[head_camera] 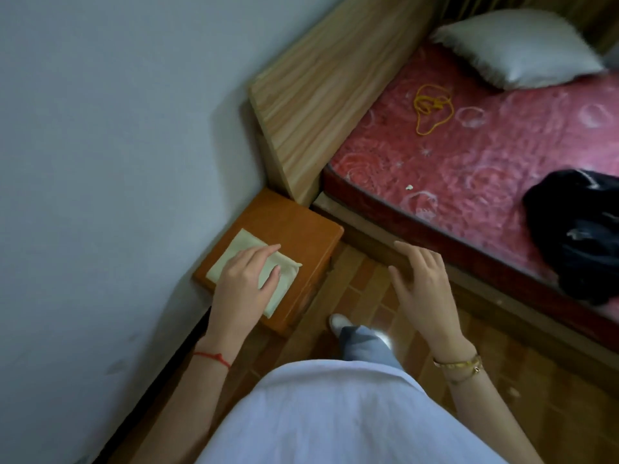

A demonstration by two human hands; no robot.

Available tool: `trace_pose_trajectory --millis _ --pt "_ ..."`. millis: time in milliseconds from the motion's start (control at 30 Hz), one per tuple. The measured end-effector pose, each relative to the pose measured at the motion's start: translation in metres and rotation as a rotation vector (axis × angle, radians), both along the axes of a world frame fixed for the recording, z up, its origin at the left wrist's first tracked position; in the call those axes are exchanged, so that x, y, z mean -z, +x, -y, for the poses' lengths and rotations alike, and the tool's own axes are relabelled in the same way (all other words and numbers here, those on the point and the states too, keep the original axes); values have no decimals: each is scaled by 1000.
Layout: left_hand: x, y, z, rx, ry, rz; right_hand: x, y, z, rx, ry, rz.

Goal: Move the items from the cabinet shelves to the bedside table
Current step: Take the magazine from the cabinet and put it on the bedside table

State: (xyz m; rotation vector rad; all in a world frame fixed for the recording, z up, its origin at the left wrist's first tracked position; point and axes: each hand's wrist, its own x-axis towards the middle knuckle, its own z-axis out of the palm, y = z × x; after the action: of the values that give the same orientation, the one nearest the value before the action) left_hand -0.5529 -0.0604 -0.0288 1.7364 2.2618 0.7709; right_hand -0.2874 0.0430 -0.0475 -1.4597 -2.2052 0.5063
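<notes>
Cream cloth (254,267) pressed flat on bench (294,226) by left hand (246,283), fingers straight, apparently to seat it; right hand (423,286) released.

At your two o'clock, a red mattress (469,155) carries a grey pillow (516,48), yellow cord (430,107) and black bag (579,229); wooden headboard (321,95) at twelve.
</notes>
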Motion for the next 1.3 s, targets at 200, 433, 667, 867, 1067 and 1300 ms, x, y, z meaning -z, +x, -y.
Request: trace_pose_trajectory --millis 200,433,667,867,1067,1300 --pt "2 14 12 325 -26 -14 -5 42 104 320 11 -25" --pt "-1 76 23 688 -54 -30 -9 92 227 697 12 -18" --pt "-4 161 60 995 -14 -4 -3 130 345 993 47 -46" --pt "-14 248 121 1220 33 6 -3 170 455 1200 17 -56" --pt "-22 343 222 1411 20 48 -11 217 588 1401 -13 -24" --pt "-23 431 313 1543 25 41 -19 268 700 1541 -32 -6"
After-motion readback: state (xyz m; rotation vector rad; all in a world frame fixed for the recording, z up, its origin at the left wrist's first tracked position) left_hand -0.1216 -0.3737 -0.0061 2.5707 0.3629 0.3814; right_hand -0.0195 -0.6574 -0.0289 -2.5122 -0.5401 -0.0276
